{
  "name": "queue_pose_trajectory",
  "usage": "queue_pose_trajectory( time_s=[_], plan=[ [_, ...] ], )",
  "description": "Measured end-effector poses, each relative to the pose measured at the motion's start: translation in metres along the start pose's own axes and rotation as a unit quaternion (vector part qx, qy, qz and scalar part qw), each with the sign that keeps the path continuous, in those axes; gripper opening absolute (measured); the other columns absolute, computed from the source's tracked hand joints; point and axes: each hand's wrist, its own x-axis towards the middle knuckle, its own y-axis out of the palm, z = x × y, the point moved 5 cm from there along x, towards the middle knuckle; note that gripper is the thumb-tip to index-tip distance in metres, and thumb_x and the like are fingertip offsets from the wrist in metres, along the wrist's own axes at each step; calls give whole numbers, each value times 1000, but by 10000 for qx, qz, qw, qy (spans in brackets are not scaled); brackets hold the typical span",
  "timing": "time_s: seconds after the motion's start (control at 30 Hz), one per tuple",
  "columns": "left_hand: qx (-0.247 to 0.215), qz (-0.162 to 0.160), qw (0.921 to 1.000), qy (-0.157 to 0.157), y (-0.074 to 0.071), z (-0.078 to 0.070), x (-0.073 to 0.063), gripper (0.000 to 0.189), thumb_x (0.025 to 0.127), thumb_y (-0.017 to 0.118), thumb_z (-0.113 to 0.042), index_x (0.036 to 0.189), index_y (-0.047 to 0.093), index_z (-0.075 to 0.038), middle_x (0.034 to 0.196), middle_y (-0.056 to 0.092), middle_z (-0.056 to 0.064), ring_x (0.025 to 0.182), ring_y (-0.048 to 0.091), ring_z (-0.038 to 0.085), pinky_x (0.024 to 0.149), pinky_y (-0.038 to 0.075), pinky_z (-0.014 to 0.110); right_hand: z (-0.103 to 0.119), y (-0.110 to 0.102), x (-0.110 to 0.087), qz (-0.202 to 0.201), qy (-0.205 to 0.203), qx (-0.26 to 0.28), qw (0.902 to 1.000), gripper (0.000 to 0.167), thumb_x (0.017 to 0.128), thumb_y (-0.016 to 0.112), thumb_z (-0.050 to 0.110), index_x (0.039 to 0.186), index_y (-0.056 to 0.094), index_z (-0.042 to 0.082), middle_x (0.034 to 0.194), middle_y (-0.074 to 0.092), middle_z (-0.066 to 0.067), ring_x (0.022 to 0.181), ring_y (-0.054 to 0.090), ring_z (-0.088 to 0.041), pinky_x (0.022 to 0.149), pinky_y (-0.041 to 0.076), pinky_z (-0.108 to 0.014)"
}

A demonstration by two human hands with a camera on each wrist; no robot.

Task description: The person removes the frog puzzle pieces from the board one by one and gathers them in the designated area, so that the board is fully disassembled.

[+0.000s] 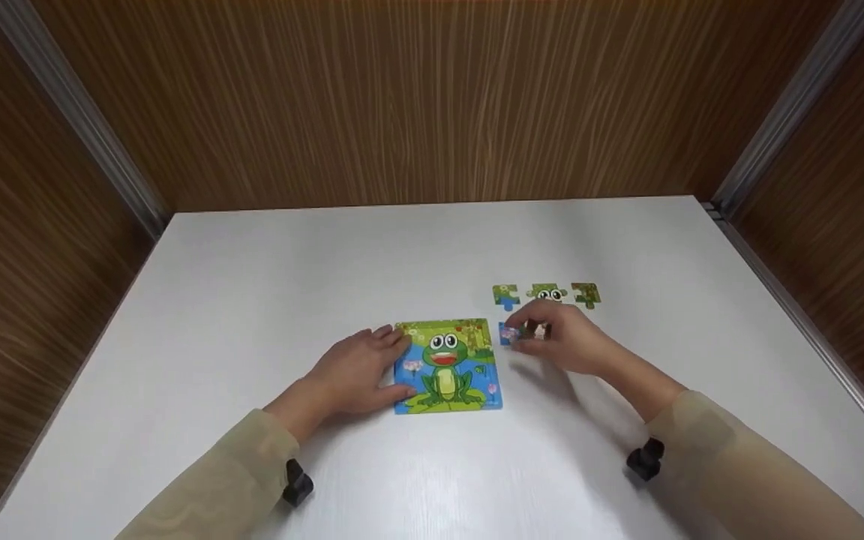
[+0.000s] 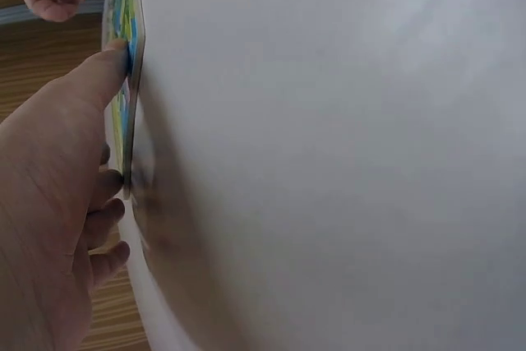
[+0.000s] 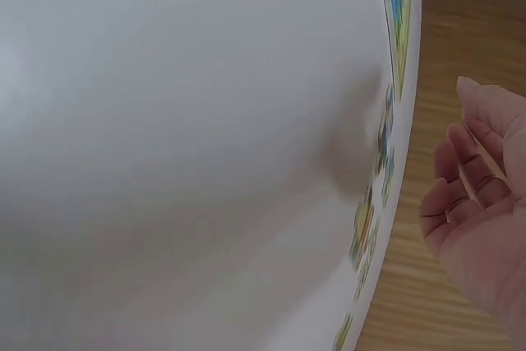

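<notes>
A square puzzle board [image 1: 447, 382] printed with a green frog lies flat on the white table. My left hand [image 1: 361, 371] rests over its left side, with the thumb on the lower left and the fingertips by the upper left corner. In the left wrist view the thumb presses on the board's face. To the right of the board, my right hand [image 1: 563, 337] hovers over loose puzzle pieces. Its fingers are loosely bent, and the right wrist view shows nothing between them. Below it are a blue and pink piece [image 1: 508, 334] and a partly covered piece [image 1: 541, 330].
Behind the right hand lie a green and blue corner piece [image 1: 505, 295], a piece with the frog's eyes [image 1: 547, 290] and a dark green corner piece [image 1: 586, 293]. Brown wood-grain panels [image 1: 432, 105] enclose the white table [image 1: 289, 270] at the back and sides.
</notes>
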Motion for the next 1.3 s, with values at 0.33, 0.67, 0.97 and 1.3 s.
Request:
queue_pose_trajectory(
  time_s=[0.33, 0.67, 0.97, 1.3],
  plan=[
    [272, 4, 9966, 777, -1, -34, -6, 80, 105, 52, -63, 161, 45, -6, 165, 44, 14, 154, 38, 33, 125, 30, 48, 18, 33, 17, 344, -396, -106, 9986, 28, 93, 81, 6, 121, 77, 6, 116, 72, -8, 101, 64, -22, 85, 56, -38],
    [302, 589, 9912, 1143, 10, -67, -7, 79, 105, 42, -70, 167, 38, -20, 171, 30, 13, 159, 27, 31, 128, 24, 47, 13, 42, 18, 446, -294, -365, 9979, 31, 92, 84, 10, 123, 77, 11, 114, 72, -1, 100, 64, -21, 88, 55, -39],
    [180, 541, 9929, 1042, 10, -71, -2, 80, 104, 43, -71, 169, 33, -24, 175, 20, 13, 160, 24, 33, 128, 25, 46, 12, 48, 18, 586, -243, -417, 9971, 35, 91, 85, 9, 125, 76, 9, 117, 71, -1, 107, 66, -19, 97, 56, -43],
    [208, 644, 9935, 913, 16, -68, -5, 80, 104, 41, -72, 168, 35, -24, 176, 17, 12, 161, 21, 31, 128, 25, 46, 18, 51, 19, 827, -266, -561, 9946, 37, 93, 84, 12, 129, 75, 8, 121, 71, -2, 109, 65, -19, 96, 56, -41]
  ],
)
